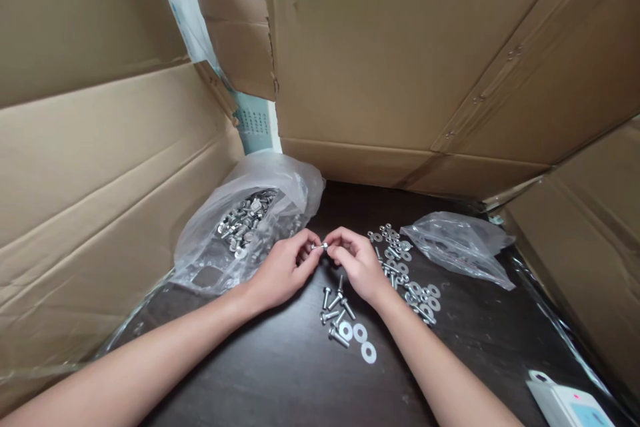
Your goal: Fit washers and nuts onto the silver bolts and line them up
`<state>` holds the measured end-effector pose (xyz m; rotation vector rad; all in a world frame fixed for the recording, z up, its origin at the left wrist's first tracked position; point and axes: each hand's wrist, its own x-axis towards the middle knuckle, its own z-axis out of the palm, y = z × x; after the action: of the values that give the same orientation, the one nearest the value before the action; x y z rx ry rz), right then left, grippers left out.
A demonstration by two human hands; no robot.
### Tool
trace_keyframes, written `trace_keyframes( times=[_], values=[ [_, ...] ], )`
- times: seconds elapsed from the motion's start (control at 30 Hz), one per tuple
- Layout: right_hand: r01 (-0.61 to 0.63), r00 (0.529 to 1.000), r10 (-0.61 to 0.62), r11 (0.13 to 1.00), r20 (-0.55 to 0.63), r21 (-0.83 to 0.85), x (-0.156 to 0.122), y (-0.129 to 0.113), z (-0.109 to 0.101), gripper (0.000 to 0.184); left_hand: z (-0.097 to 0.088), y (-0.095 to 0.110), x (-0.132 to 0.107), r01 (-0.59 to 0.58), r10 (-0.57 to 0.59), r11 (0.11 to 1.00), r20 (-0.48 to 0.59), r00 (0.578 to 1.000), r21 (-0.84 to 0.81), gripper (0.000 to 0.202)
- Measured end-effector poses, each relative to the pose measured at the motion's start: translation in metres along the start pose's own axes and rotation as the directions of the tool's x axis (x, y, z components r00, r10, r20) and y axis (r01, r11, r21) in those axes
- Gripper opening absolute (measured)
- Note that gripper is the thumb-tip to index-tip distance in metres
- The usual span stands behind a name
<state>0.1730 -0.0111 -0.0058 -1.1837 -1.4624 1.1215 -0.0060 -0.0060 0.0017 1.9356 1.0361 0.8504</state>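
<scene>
Between my two hands, over the dark table, is a small metal bolt (321,246). My left hand (290,263) pinches one end of it with thumb and fingertips. At the other end, my right hand (357,263) is closed on it near a shiny hex part; whether that is the head or a nut is too small to tell. Just below the hands lie several loose bolts (342,303) and a group of flat washers (369,351). Right of my right hand spreads a pile of washers, bolts and nuts (403,268).
A clear plastic bag (295,177) full of metal fasteners (245,220) stands at the left. Another clear bag (457,243) lies flat at the right. A white device (567,403) sits near the lower right corner. Cardboard walls (400,47) surround the dark table (270,373).
</scene>
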Motion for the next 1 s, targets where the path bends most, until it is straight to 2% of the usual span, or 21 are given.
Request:
trace_keyframes(
  times=[0.1, 0.27, 0.43, 0.63, 1.0],
  values=[
    [0.003, 1.0, -0.003, 0.999, -0.003, -0.05, -0.001, -0.002, 0.001, 0.017, 0.0, 0.001, 0.0, 0.01, -0.01, 1.0, -0.001, 1.0, -0.006, 0.015],
    [0.034, 0.998, -0.029, 0.996, 0.054, -0.083, -0.002, -0.003, -0.003, 0.034, -0.001, 0.0, -0.001, -0.005, 0.004, 1.0, -0.015, 1.0, -0.017, 0.016],
    [0.031, 0.999, -0.028, 0.997, 0.037, -0.068, -0.001, -0.001, -0.003, 0.029, 0.0, -0.001, -0.001, -0.019, 0.019, 0.999, -0.004, 1.0, -0.029, 0.016],
    [0.031, 0.999, -0.03, 0.998, -0.015, 0.061, 0.0, -0.002, -0.002, 0.015, 0.0, -0.001, -0.002, -0.028, 0.028, 0.999, 0.006, 1.0, -0.018, 0.014],
    [0.095, 0.995, -0.093, 0.956, -0.023, 0.277, 0.003, 0.01, -0.009, 0.025, 0.001, -0.003, -0.001, -0.008, 0.008, 1.0, -0.014, 1.0, 0.011, 0.014]
  ],
)
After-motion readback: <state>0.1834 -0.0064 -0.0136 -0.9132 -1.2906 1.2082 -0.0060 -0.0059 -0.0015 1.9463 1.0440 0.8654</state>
